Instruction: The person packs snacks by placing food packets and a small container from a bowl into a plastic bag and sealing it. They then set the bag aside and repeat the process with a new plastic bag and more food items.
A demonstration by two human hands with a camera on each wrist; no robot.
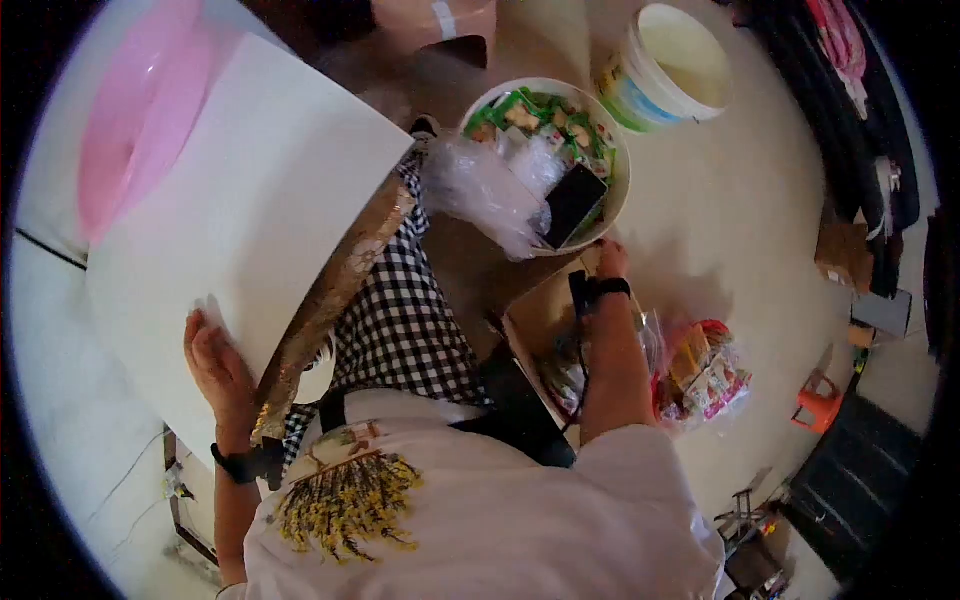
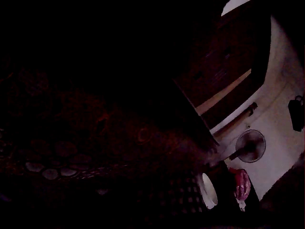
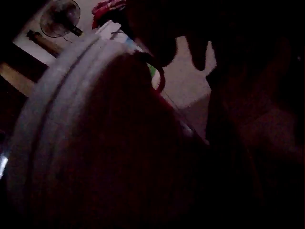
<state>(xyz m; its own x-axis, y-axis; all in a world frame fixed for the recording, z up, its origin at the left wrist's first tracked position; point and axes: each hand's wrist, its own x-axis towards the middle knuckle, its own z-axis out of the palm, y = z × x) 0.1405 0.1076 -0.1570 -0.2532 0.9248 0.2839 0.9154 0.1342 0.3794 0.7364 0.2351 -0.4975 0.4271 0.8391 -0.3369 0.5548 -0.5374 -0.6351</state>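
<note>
My left hand (image 1: 220, 365) rests on the white tabletop (image 1: 290, 170), near the edge where a gold patterned cloth (image 1: 350, 255) hangs. The left wrist view is mostly dark and does not show the hand. Beside the lower right rim of a white bucket (image 1: 622, 190) is my right hand (image 1: 612, 260), pointing down. In the dark right wrist view its fingers (image 3: 198, 50) hang over the floor, with the bucket rim (image 3: 52, 95) beside them. Inside the bucket lie green packets (image 1: 530, 110), clear plastic bags (image 1: 490, 190) and a flat black rectangular thing (image 1: 577, 205).
Below the right hand stands an open cardboard box (image 1: 540, 320); a bag of packets (image 1: 700, 375) lies right of it. Another white bucket (image 1: 680, 65) stands farther back. A pink plastic item (image 1: 140, 120) is on the table. A fan (image 2: 250, 146) stands beyond.
</note>
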